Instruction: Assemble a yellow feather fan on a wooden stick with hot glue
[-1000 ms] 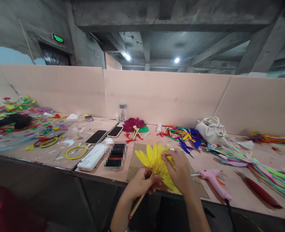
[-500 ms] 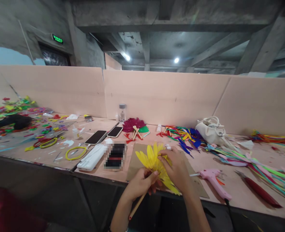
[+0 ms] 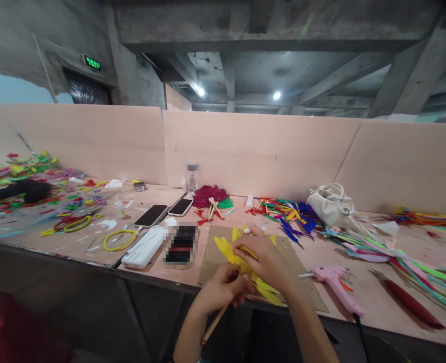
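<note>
A fan of yellow feathers on a slim wooden stick is held above a brown cardboard sheet at the table's front edge. My left hand is closed around the base of the fan, the stick slanting down below it toward me. Over the feathers lies my right hand, thumb and fingertips pinched on a yellow feather near the middle of the fan. It covers much of the fan's right part. Right of the cardboard rests a pink hot glue gun.
Red-handled pliers lie at far right, beside colourful strips. A white handbag, coloured feathers and a dark red feather fan are behind. On the left are phones, a white power bank and scissors.
My right hand has moved left and inward across the fan, from its upper right toward its middle, covering more feathers. My left hand keeps its grip at the base.
</note>
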A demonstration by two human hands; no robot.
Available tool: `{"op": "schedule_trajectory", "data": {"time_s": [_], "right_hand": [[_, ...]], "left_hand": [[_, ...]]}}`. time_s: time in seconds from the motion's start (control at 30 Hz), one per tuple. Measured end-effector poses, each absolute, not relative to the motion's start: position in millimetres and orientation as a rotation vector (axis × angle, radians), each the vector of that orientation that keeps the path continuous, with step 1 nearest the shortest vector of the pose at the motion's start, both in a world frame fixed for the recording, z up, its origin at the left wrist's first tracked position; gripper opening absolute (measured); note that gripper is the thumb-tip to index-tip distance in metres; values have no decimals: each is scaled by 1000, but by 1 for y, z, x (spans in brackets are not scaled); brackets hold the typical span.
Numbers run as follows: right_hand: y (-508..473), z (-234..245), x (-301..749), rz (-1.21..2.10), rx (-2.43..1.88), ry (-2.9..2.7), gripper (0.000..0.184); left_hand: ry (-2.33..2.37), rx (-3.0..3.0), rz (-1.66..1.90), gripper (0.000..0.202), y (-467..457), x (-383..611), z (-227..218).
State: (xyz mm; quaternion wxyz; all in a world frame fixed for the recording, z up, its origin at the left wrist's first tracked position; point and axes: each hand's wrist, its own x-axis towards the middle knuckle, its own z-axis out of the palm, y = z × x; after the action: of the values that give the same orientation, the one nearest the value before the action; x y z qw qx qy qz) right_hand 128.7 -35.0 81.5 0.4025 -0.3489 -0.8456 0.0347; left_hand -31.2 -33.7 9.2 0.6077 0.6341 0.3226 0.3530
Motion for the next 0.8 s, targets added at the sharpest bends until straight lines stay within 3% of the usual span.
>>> {"op": "schedule_trajectory", "data": {"time_s": [0.37,0.57,0.67,0.8], "right_hand": [[-19,78,118,-88,-848,-2125,7],[-22,80,123,-215,-891,-1901,12],[-28,80,126,-152,-915,-1959,6],[-34,80,121,0,-1010,-2076,20]], "left_hand": [[739,1399,831,52,-33,-30,13],[734,1337,838,47,-28,-30,7],[711,1370,843,47,-29,-30,8],[720,1459,864,50,-33,-31,11]]}}
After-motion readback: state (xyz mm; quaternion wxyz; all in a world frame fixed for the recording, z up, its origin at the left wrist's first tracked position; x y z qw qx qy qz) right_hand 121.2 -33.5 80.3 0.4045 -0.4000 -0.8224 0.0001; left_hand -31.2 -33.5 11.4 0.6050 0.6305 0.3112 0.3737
